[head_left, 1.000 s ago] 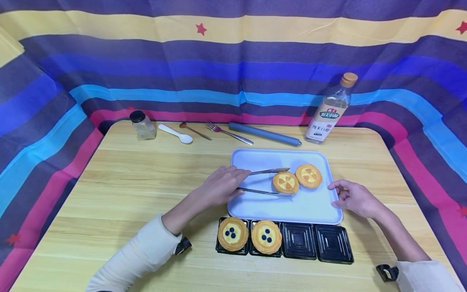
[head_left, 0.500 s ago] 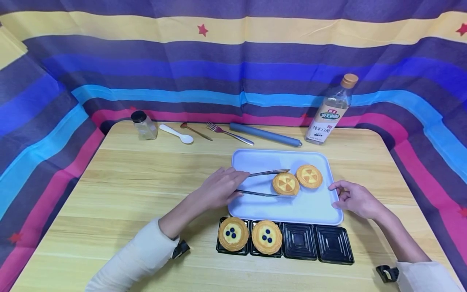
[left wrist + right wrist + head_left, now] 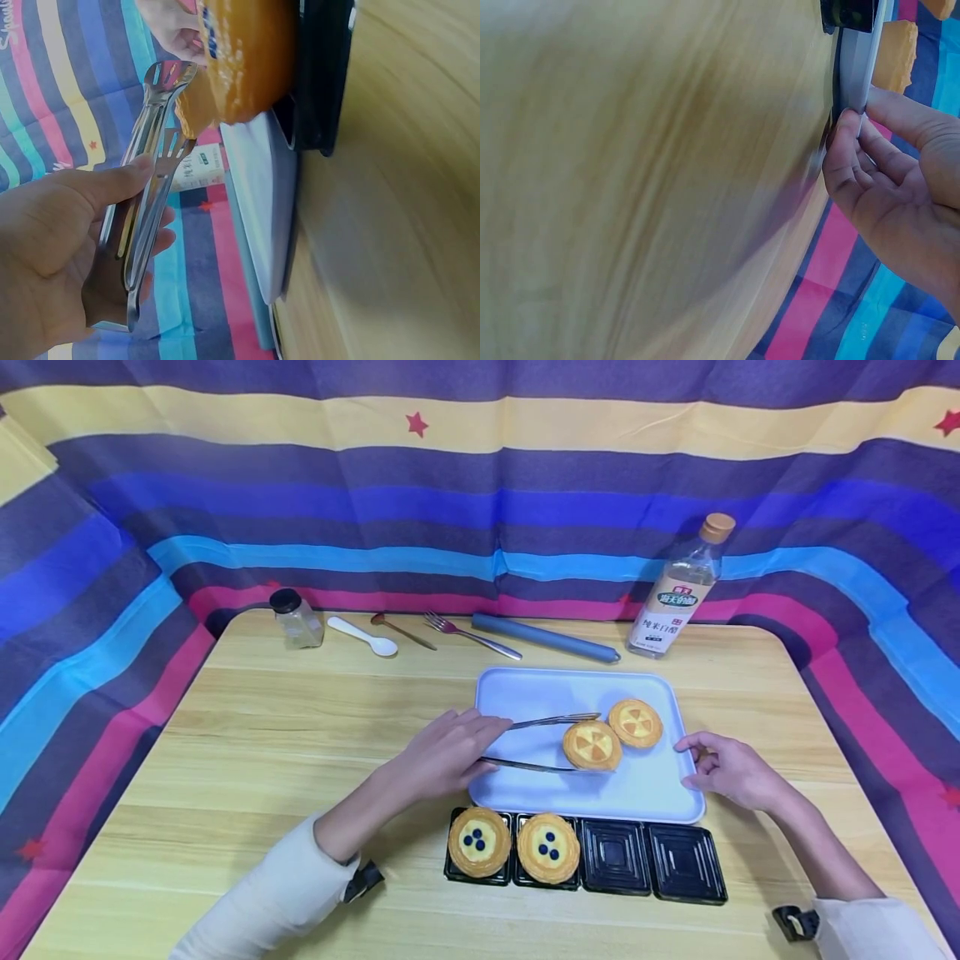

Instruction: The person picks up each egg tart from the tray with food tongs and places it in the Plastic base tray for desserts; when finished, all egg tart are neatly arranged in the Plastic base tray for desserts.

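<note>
If going left to right, start with the left hand [image 3: 450, 752], half curled round a pair of metal tongs [image 3: 551, 721], thumb on one arm and fingers on the other, gripping with a good gap left between the arms, about as wide as the pastry. Just nearer, two berry-topped tarts [image 3: 480, 842] in black square trays. Next along, between the tong tips and over the lavender tray [image 3: 637, 789], a round yellow-topped tart [image 3: 592, 746], close beside a second tart [image 3: 636, 723]; can't tell whether lifted or resting. Handling guess: pretty light, with a firm but crumbly rim and a softer middle, so likely to crack or flake under a hard squeeze. Best held low on the crust from two opposite sides, never across the top. Maybe slippery too, given smooth metal against crust, so go for even, gentle pressure. Last, the right hand [image 3: 735, 771], thumb above and curled finger below, pinching the tray's right rim. Probably light, stiff plastic there, easy to skid on the surface [image 3: 262, 752], so worth holding by that edge.
</note>
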Action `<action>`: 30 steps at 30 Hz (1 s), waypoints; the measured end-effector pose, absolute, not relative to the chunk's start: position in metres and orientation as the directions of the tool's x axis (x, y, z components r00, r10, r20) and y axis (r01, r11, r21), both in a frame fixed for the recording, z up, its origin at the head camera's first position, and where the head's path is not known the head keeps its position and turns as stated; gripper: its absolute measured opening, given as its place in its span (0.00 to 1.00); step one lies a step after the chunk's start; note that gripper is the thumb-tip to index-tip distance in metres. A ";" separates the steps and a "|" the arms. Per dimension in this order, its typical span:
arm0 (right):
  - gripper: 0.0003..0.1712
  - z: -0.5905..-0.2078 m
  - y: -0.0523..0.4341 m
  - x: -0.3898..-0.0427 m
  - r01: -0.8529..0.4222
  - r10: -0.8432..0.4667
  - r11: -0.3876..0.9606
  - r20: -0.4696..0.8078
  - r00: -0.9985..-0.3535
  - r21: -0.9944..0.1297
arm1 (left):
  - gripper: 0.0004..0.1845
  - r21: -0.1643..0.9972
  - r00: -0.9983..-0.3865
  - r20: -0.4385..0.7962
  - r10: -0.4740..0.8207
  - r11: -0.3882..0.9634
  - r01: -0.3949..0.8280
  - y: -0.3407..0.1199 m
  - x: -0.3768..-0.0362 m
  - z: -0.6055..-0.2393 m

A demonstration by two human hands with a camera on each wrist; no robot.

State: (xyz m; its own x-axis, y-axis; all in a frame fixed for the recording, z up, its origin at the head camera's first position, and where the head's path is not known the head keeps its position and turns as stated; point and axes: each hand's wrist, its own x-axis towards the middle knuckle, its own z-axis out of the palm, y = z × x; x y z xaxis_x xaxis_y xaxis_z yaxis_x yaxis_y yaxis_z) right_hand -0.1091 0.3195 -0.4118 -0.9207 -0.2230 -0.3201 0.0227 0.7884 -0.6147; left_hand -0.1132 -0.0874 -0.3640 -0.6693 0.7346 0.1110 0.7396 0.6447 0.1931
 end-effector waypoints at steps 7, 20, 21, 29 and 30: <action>0.26 -0.411 0.319 -0.109 0.017 -0.223 0.792 -0.315 -0.923 -0.610 | 0.29 0.209 -0.637 0.109 0.763 0.609 0.765 -0.086 -0.103 -0.357; 0.26 -0.413 0.320 -0.109 0.008 -0.234 0.780 -0.304 -0.924 -0.625 | 0.30 0.194 -0.585 0.084 0.807 0.562 0.804 -0.080 -0.084 -0.351; 0.26 -0.413 0.321 -0.109 0.000 -0.241 0.778 -0.298 -0.924 -0.628 | 0.30 0.190 -0.579 0.077 0.812 0.558 0.808 -0.080 -0.082 -0.350; 0.25 -0.413 0.322 -0.110 0.002 -0.239 0.778 -0.299 -0.924 -0.628 | 0.32 0.154 -0.549 -0.006 0.836 0.543 0.825 -0.073 -0.067 -0.349; 0.26 -0.414 0.322 -0.110 0.003 -0.239 0.778 -0.300 -0.924 -0.628 | 0.32 0.151 -0.547 -0.012 0.837 0.542 0.827 -0.072 -0.065 -0.349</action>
